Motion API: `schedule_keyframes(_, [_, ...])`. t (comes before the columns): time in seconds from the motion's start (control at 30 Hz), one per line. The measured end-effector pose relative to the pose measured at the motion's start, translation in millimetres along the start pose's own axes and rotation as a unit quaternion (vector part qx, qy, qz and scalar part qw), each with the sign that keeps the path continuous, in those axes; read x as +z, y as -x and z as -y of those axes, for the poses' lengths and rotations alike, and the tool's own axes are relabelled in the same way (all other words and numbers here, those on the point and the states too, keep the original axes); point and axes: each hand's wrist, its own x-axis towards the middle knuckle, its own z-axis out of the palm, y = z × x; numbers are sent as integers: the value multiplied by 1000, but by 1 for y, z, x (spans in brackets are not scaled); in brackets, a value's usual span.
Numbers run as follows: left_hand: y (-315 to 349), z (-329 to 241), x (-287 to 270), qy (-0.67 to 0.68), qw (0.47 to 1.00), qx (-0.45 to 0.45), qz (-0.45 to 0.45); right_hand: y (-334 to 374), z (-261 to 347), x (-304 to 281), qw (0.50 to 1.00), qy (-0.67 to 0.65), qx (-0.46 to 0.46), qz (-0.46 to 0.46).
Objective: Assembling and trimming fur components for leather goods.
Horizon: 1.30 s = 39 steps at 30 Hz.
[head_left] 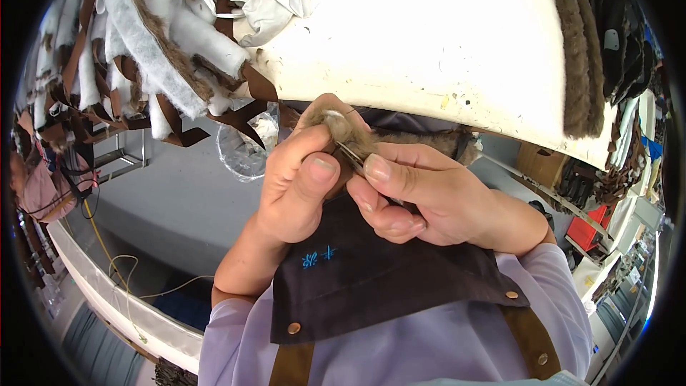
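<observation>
In front of my chest, my left hand (300, 182) is closed on a piece of brown fur (351, 131), bent over the fingers, with a pale patch along its upper edge. My right hand (421, 186) pinches a slim metal tool (346, 151) between thumb and forefinger, its other fingers curled in. The tool's tip touches the fur beside my left thumb. Most of its length is hidden in my right hand, so I cannot tell whether it is tweezers or small scissors. The fur piece hangs down behind my hands.
Beyond my hands stands a white table (400, 36) with scattered dark scraps. White-backed fur strips (153, 50) with brown ribbons pile up at its left, beside a grey cloth (268, 0). Long brown fur strips (582, 50) hang at the right. A clear plastic bag (243, 150) sits below the table edge.
</observation>
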Motion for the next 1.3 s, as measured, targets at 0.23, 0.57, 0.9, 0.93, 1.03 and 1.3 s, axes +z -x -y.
schedule_keyframes(0.23, [6, 5, -6, 33, 999, 14, 7, -8, -5, -4, 1000, -3, -15, 7])
schedule_keyframes(0.57, [-4, -12, -5, 46, 998, -31, -5, -12, 28, -10, 655, 641, -360, -176])
schedule_keyframes(0.9, [2, -16, 0, 200, 974, -95, -54, -35, 0, -26, 906, 242, -342, -61])
schedule_keyframes(0.93, [1, -17, 3, 232, 962, -131, -64, -38, -3, -29, 886, 257, -376, -84])
schedule_keyframes(1.03, [0, -9, 10, 142, 982, -112, -53, -43, -5, -25, 857, 302, -390, -150])
schedule_keyframes(1.3, [1, -10, 6, 109, 988, -98, -57, -9, 4, -13, 864, 362, -324, -134])
